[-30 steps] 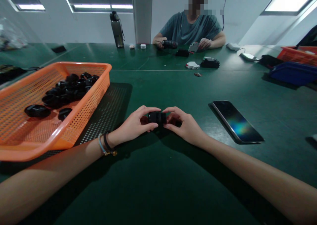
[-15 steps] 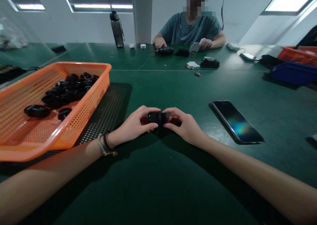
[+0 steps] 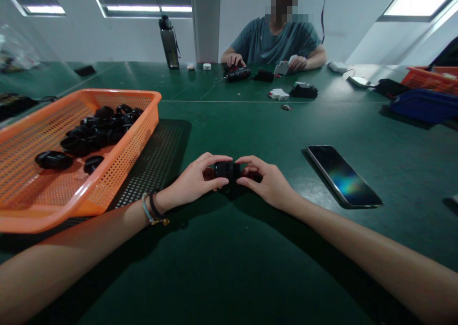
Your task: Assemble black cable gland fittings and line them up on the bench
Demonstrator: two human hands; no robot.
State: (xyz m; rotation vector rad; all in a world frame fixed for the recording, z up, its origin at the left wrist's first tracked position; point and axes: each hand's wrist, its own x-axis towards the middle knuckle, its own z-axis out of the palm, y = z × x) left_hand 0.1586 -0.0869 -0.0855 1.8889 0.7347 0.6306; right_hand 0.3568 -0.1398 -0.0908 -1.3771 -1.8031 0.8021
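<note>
A short black cable gland, ribbed and ringed around its middle, lies sideways between my two hands just over the green table. My left hand pinches its left end between thumb and fingers. Closed on the right end is my right hand, its thumb and index finger gripping the narrower part. Parts of the gland are covered by the fingertips. To the left, an orange perforated basket holds several similar black glands, heaped toward its far right corner.
A phone lies to the right. Across the green table a person sits with a hand at a power drill. A water bottle stands at the back; a blue bin sits far right.
My hands and the gland stay nearly in place. Across the table, the person's hand has lifted slightly and moved over the drill, which has tilted a little.
</note>
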